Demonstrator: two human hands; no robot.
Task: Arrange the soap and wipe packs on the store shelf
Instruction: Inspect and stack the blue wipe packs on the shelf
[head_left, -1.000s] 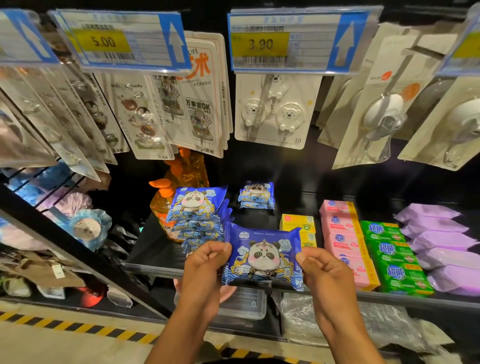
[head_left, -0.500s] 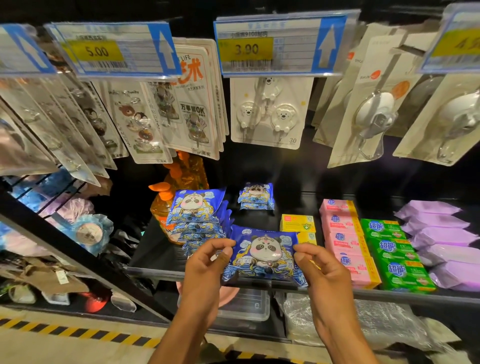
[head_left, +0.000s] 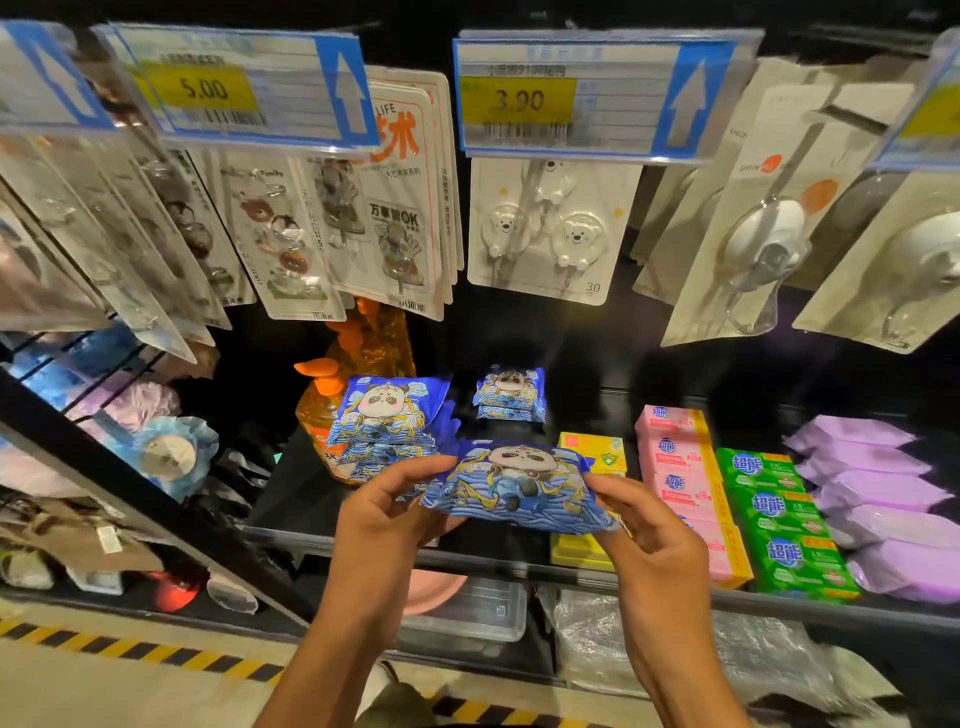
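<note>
– while the left hand (head_left: 384, 514) is pinching the left end of the panda wipe pack (head_left: 519, 488) and the right hand (head_left: 644, 525) is pinching the right end, which way is the pack's long axis running?

– it is running side to side, straight across between the two grips, with the printed face tilting up toward the camera. thumbs are lying on top, fingers are curling underneath, and neither hand is carrying anything else.

– and where is it hanging against the shelf (head_left: 296, 499)?

– it is hovering just above the front edge, not resting on the board, in front of the middle lane.

– what is sitting either side of that lane?

– the leaning stack of blue packs (head_left: 387, 421) is standing just to the left, nearer the left hand. the yellow soap boxes (head_left: 595, 452) are lying just to the right, partly hiding behind the pack's right end.

– so what is the coming move turning on?

– i am judging that the pack is needing to travel forward and down along that lane with its long axis crosswise, so both ends are clearing the neighbours. the right end is looking like the tighter one.

– and further back?

– a small pile of the same packs (head_left: 510, 392) is sitting at the rear of the lane, well apart from the held one. pink soap bars (head_left: 675, 467), green soap bars (head_left: 774, 514) and purple packs (head_left: 878, 499) are lining up farther right.
</note>
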